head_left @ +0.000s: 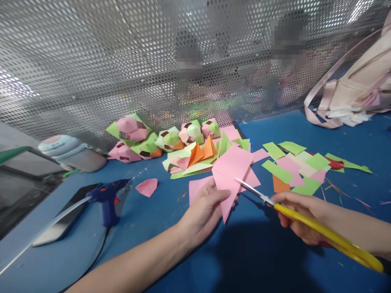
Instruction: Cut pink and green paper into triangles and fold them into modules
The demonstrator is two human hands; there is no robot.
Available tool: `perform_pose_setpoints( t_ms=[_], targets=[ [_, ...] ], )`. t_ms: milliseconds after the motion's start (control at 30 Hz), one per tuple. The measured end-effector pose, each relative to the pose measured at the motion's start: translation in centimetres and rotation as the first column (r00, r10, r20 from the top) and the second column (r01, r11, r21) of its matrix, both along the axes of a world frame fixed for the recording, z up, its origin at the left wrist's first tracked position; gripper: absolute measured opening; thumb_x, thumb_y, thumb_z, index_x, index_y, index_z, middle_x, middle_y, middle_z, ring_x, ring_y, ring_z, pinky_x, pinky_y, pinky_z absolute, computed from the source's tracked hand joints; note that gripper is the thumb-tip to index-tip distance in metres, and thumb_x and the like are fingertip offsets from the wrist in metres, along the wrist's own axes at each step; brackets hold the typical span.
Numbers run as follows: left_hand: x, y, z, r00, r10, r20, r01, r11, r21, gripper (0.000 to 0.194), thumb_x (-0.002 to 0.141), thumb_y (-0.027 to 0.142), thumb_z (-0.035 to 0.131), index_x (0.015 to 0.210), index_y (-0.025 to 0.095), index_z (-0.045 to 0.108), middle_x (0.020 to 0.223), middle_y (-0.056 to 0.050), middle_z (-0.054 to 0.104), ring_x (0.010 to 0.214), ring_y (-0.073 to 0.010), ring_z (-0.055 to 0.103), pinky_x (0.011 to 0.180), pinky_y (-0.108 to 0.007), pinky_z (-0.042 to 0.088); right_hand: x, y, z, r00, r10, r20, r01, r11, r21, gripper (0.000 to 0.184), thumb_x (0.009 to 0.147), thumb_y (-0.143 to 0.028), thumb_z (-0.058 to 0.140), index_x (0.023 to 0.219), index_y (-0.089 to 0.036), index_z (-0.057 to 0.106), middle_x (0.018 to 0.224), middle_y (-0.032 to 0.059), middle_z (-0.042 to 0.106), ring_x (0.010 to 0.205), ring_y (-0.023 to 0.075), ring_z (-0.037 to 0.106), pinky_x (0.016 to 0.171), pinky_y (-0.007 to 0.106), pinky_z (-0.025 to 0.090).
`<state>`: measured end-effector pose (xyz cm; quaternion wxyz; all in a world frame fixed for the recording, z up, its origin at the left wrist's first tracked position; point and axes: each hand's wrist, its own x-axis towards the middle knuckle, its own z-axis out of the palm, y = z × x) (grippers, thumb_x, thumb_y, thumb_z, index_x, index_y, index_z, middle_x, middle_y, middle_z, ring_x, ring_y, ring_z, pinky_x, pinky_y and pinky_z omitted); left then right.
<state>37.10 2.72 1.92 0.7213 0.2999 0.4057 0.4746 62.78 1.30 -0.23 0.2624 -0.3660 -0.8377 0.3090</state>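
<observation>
Between the thumb and fingers of my left hand (pixel 203 209) is a piece of pink paper (pixel 232 167), held up over the table with a narrow point hanging down. My right hand (pixel 308 215) grips scissors (pixel 305 221) with yellow handles, and their metal blades reach left to the paper's right edge. Whether the blades have paper between them, I cannot tell. Behind the held piece lie loose green, pink and orange papers (pixel 201 152). To the right, several cut green, pink and orange pieces (pixel 293 167) overlap on the table.
A blue hot glue gun (pixel 108 199) with a cord stands at left by a phone (pixel 65 215). One pink petal-shaped piece (pixel 147 187) lies nearby. Folded paper flowers (pixel 131 136), a tumbler (pixel 71 152) and a pale bag (pixel 357 89) line the perforated metal panel (pixel 137 61).
</observation>
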Motion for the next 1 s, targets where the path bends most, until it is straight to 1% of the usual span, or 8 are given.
perform_pose_setpoints(
  t_ms=[33,133,200,300,433,567,800,1000],
  targets=[
    [0.1,-0.1,0.0,1.000,-0.002,0.001,0.002,1.000,-0.009,0.035,0.075,0.004,0.064,0.108,0.015,0.059,0.091,-0.007,0.070,0.065,-0.0106,0.066,0.066,-0.022,0.055,-0.3,0.0,0.0,0.997,0.000,-0.080,-0.017,0.977,-0.214,0.025,0.098,-0.032,0.045,0.115,-0.024,0.061,0.066,-0.0007,0.063,0.033,0.0074,0.038,0.032,0.021,0.033],
    [0.4,-0.4,0.1,1.000,-0.006,0.002,0.006,1.000,-0.013,0.038,0.075,0.003,0.064,0.110,0.015,0.058,0.094,-0.008,0.070,0.066,-0.0116,0.066,0.067,-0.023,0.055,-0.9,0.0,0.4,0.945,-0.150,-0.290,-0.097,0.719,-0.688,0.025,0.089,-0.039,0.060,0.110,-0.025,0.062,0.073,0.0004,0.062,0.041,0.0069,0.042,0.036,0.021,0.033],
    [0.6,-0.6,0.3,1.000,-0.010,0.003,0.010,1.000,0.000,0.039,0.075,0.002,0.064,0.111,0.015,0.058,0.093,-0.009,0.070,0.068,-0.0123,0.066,0.068,-0.024,0.055,-1.1,-0.1,0.9,0.907,-0.235,-0.348,-0.148,0.598,-0.788,0.031,0.078,-0.040,0.073,0.104,-0.025,0.064,0.078,0.0003,0.061,0.050,0.0078,0.047,0.042,0.020,0.037],
    [0.8,-0.8,0.4,0.999,-0.035,0.010,0.035,0.999,0.015,0.039,0.076,0.001,0.063,0.112,0.014,0.058,0.090,-0.008,0.070,0.067,-0.0114,0.065,0.067,-0.022,0.054,-1.2,-0.3,1.9,0.873,-0.293,-0.389,-0.201,0.510,-0.836,0.037,0.069,-0.039,0.082,0.099,-0.025,0.066,0.080,0.0008,0.061,0.062,0.0111,0.053,0.052,0.021,0.043],
    [0.8,-1.1,0.3,0.998,-0.054,0.014,0.054,0.998,0.023,0.041,0.077,0.002,0.063,0.115,0.016,0.059,0.091,-0.007,0.070,0.066,-0.0105,0.065,0.066,-0.022,0.054,-1.2,-0.6,2.8,0.868,-0.324,-0.377,-0.209,0.451,-0.868,0.036,0.066,-0.041,0.083,0.094,-0.024,0.068,0.081,0.0025,0.060,0.063,0.0125,0.052,0.051,0.023,0.044],
    [1.0,-1.3,0.5,0.998,-0.056,0.018,0.055,0.998,0.031,0.044,0.076,0.001,0.063,0.117,0.015,0.058,0.088,-0.007,0.070,0.066,-0.0111,0.065,0.066,-0.022,0.055,-0.8,-0.9,2.6,0.855,-0.344,-0.388,-0.206,0.463,-0.862,0.041,0.064,-0.041,0.083,0.098,-0.025,0.068,0.083,0.0027,0.062,0.064,0.0132,0.054,0.051,0.023,0.044],
    [1.1,-1.4,0.6,0.998,-0.052,0.041,0.052,0.999,0.011,0.046,0.075,0.001,0.065,0.118,0.014,0.057,0.094,-0.009,0.071,0.066,-0.0111,0.066,0.066,-0.022,0.055,-0.8,-0.1,-1.8,0.861,-0.353,-0.365,-0.236,0.360,-0.903,0.037,0.066,-0.047,0.080,0.093,-0.025,0.067,0.073,0.0004,0.059,0.054,0.0098,0.046,0.044,0.021,0.036],
    [1.1,-1.6,0.7,0.998,-0.056,0.043,0.056,0.998,0.009,0.044,0.075,0.002,0.065,0.117,0.014,0.058,0.089,-0.008,0.071,0.064,-0.0110,0.066,0.065,-0.022,0.055,-1.1,-0.8,0.4,0.861,-0.338,-0.379,-0.219,0.428,-0.877,0.034,0.068,-0.043,0.079,0.095,-0.026,0.066,0.080,0.0009,0.061,0.057,0.0099,0.048,0.046,0.021,0.036]
  ],
)
